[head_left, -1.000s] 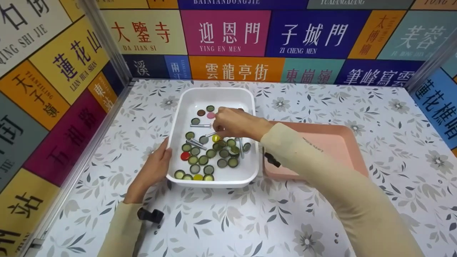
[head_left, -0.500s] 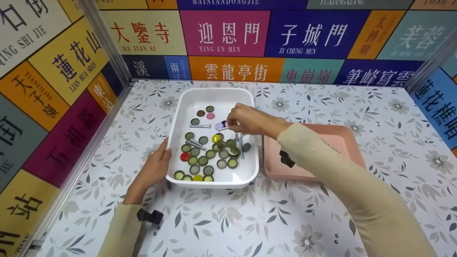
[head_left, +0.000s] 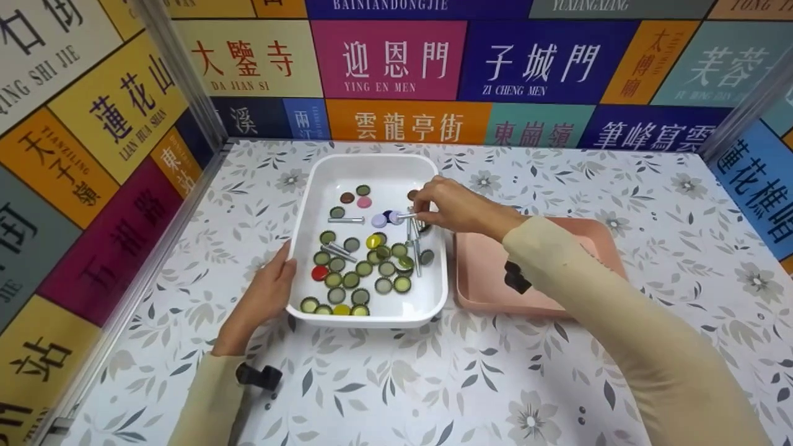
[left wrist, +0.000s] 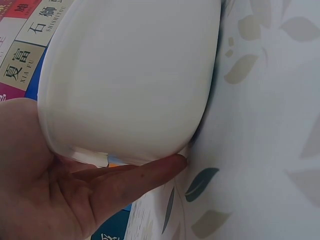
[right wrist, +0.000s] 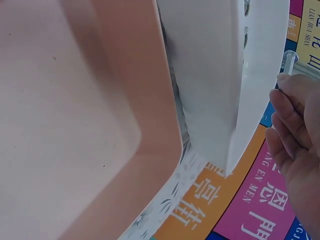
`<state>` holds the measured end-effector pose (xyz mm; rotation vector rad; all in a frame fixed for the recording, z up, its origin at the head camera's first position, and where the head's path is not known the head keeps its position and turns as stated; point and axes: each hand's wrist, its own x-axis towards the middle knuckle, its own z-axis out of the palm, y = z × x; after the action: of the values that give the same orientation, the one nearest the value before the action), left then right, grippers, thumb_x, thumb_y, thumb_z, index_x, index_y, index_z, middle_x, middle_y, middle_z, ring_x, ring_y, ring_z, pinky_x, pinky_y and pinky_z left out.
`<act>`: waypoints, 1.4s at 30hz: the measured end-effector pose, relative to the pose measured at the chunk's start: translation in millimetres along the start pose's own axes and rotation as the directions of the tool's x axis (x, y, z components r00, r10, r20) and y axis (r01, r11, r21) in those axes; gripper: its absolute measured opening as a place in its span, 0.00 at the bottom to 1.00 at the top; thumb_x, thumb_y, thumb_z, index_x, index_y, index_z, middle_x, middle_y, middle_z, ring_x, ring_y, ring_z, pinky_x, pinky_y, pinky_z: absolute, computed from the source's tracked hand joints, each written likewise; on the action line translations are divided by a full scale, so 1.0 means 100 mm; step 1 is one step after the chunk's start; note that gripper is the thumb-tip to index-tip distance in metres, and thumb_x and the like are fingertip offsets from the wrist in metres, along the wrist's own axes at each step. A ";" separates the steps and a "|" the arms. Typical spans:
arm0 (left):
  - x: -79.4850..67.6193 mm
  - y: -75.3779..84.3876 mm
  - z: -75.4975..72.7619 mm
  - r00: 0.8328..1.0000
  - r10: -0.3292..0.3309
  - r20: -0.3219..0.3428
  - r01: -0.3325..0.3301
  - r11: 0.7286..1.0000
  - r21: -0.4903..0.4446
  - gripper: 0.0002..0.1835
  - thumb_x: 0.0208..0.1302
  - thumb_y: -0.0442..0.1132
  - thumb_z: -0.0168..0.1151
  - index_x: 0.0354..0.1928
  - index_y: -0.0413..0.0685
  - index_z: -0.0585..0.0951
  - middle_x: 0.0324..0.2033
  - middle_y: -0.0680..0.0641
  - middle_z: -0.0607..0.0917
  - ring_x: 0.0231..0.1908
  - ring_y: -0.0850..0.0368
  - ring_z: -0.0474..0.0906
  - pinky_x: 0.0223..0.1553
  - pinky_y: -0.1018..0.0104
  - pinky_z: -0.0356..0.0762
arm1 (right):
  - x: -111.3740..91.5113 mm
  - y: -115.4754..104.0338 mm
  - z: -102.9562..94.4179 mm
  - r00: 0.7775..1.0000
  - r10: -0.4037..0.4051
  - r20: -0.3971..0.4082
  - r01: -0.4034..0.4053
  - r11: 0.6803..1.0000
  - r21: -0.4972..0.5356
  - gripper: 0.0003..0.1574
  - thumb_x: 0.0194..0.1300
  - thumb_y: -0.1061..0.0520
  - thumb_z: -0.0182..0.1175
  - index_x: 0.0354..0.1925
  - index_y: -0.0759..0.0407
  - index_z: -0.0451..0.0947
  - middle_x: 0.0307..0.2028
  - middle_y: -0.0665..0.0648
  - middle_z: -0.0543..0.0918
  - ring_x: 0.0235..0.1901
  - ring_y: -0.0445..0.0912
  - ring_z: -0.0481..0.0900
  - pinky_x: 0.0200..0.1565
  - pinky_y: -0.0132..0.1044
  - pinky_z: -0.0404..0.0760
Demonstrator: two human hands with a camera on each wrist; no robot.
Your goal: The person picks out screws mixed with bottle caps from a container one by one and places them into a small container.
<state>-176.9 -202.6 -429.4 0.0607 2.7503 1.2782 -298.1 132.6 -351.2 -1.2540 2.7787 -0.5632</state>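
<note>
1. While both forearms reach in from the near side, 2 beige sleeves [head_left: 207, 396] show, ea. w/ 1 black wrist device [head_left: 259, 375]; floral tabletop [head_left: 471, 384] beneath.
2. L hand [head_left: 266, 288]: fingers laid fairly straight vs. outer L wall of white tray [head_left: 372, 321], thumb up by rim.
3. White tray, ctr-L of table, holds caps + bolts, mixed. Green/grey caps [head_left: 350, 280], mostly hollow side up: 20+, exact no. unclear (overlaps).
4. Coloured pcs, same tray, approx. near to far: 2 yellow caps [head_left: 341, 310], 1 red cap [head_left: 319, 273], 2 lilac discs [head_left: 378, 220], 1 dark blue disc [head_left: 388, 215], 1 pink disc [head_left: 364, 202], 2 brown discs [head_left: 347, 197].
5. Loose bolts [head_left: 346, 220] in tray: at least 5, some crossing.
6. R hand [head_left: 449, 204]: thumb + fingertips pinch 1 silver bolt [head_left: 406, 215] by shank, over tray's far R part, nr. a lilac disc.
7. Pink tray [head_left: 495, 306], 1, just R of white one, partly behind R sleeve.
8. L wall: yellow sign [head_left: 121, 102], "LIAN HUA SHAN."
9. Back wall, Chinese chars. + Latin: cream sign [head_left: 248, 59] "DA JIAN SI"; magenta sign [head_left: 389, 60] "YING EN MEN"; blue sign [head_left: 548, 60] "ZI CHENG MEN"; above, "BAINIANDONGJIE."
</note>
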 end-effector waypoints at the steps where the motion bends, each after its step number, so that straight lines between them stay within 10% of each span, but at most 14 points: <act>1: 0.00 0.00 0.00 1.000 -0.002 0.000 0.002 1.000 0.002 0.30 0.81 0.43 0.32 0.81 0.49 0.47 0.72 0.33 0.66 0.63 0.37 0.75 0.68 0.42 0.66 | -0.01 0.01 0.00 1.000 0.013 0.001 -0.013 1.000 0.004 0.06 0.67 0.60 0.65 0.37 0.63 0.85 0.38 0.62 0.87 0.46 0.57 0.79 0.58 0.51 0.75; 42: 0.00 -0.01 -0.01 1.000 -0.007 0.011 0.008 1.000 -0.017 0.30 0.82 0.44 0.32 0.81 0.51 0.46 0.72 0.32 0.66 0.62 0.36 0.76 0.68 0.42 0.67 | -0.58 0.57 -0.06 0.976 0.202 -0.086 -0.186 0.969 0.165 0.06 0.65 0.64 0.65 0.40 0.67 0.82 0.39 0.65 0.86 0.44 0.58 0.79 0.54 0.52 0.75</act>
<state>-176.8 -203.7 -429.7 0.0557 2.7276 1.2955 -301.1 211.8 -371.8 -0.9344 2.8287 -0.8317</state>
